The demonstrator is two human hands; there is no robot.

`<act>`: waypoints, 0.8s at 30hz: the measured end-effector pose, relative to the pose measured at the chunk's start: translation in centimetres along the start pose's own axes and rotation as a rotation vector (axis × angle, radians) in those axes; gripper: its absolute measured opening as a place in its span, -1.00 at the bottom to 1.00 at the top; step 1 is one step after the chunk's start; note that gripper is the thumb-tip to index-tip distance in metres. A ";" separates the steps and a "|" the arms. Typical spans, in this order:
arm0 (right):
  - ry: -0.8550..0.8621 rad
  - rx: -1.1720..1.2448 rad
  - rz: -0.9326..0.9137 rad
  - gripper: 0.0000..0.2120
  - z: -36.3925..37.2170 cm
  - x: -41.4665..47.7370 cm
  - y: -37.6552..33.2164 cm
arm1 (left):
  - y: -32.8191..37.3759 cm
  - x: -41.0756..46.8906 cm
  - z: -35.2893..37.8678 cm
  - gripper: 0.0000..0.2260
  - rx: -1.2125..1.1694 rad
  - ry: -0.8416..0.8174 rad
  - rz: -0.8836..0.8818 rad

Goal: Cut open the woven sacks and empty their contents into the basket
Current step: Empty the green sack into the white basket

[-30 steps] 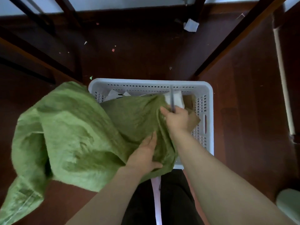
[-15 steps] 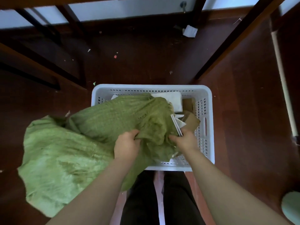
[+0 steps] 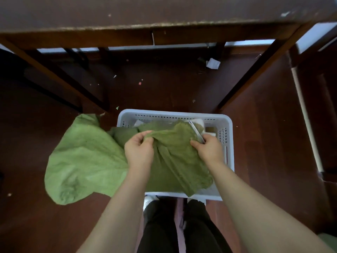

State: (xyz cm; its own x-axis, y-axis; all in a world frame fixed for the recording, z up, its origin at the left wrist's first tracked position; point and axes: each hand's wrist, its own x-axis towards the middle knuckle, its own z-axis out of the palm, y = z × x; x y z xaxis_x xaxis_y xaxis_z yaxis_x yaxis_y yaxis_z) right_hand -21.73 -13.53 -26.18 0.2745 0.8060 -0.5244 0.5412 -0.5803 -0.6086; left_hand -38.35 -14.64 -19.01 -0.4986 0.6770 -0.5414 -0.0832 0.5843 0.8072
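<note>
A green woven sack (image 3: 85, 161) lies limp over the left and front of a white perforated basket (image 3: 228, 143) on the dark wooden floor. My left hand (image 3: 139, 150) pinches a fold of the sack near its mouth. My right hand (image 3: 209, 149) grips the sack's edge together with a thin grey blade-like tool (image 3: 197, 133) that points up and away. White paper and brown cardboard pieces (image 3: 209, 129) show in the basket's far right corner; the sack hides the other contents.
A dark wooden table edge (image 3: 164, 28) crosses the top, with its slanted legs (image 3: 249, 77) on both sides of the basket. A crumpled white paper scrap (image 3: 212, 63) and small bits lie on the floor beyond. My legs (image 3: 182, 229) stand just behind the basket.
The sack has sunk and flattened, draping lower over the basket and floor. Both hands shifted along its mouth, the left from flat on the cloth to a pinch. The view tilted up toward the table.
</note>
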 end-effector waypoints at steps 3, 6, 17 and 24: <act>-0.017 -0.060 -0.012 -0.84 -0.1 -0.5 0.4 | -0.9 -0.5 -0.2 -0.76 0.060 -0.018 -0.012; -0.016 0.016 0.077 -0.82 -0.3 -1.0 0.7 | -2.0 -0.5 -0.7 -0.90 0.179 -0.064 -0.144; -0.030 0.243 0.135 -0.81 1.9 -1.1 2.0 | -3.6 0.5 -1.6 -0.78 0.247 -0.341 -0.222; 0.033 0.163 0.266 -0.80 1.9 0.7 4.9 | -6.8 2.4 -1.5 -0.39 0.579 -0.204 -0.199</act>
State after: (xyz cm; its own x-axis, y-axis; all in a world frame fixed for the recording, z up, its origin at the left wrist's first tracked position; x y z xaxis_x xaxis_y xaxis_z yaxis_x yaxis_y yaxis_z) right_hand -20.44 -16.01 -30.65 0.4163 0.6251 -0.6603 0.3133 -0.7803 -0.5412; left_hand -40.29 -17.66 -25.40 -0.3428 0.5693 -0.7473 0.3505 0.8155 0.4605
